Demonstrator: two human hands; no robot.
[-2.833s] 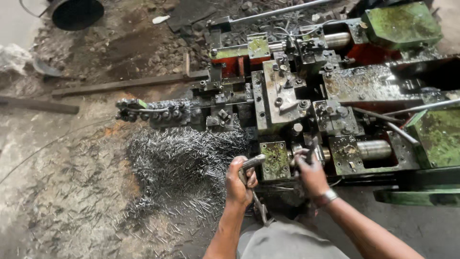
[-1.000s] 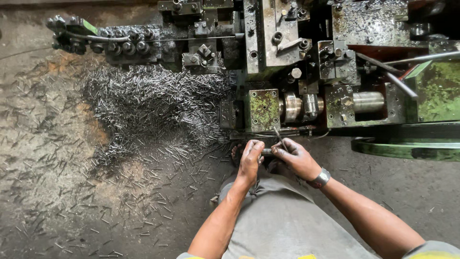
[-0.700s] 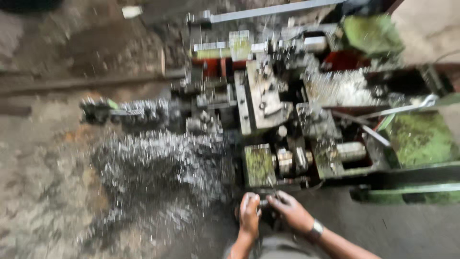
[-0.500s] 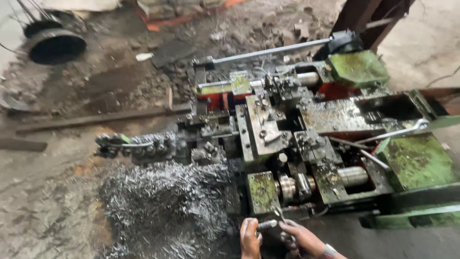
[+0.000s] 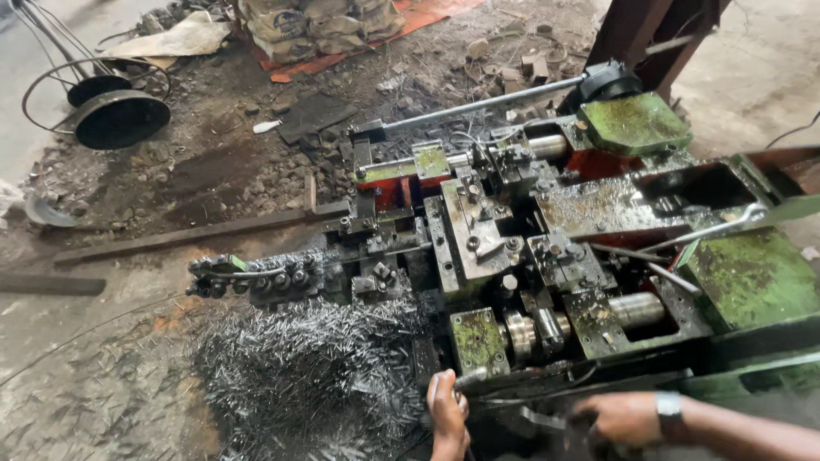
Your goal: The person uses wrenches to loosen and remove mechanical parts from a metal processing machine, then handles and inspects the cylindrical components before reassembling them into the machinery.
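Fingers of the left hand [image 5: 447,410] grip a metal handle [image 5: 472,376] beside the nail pile [image 5: 316,367].

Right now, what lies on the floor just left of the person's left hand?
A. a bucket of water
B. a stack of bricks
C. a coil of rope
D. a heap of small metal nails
D: a grey heap of nails spreads over the floor beside the left hand, under the machine.
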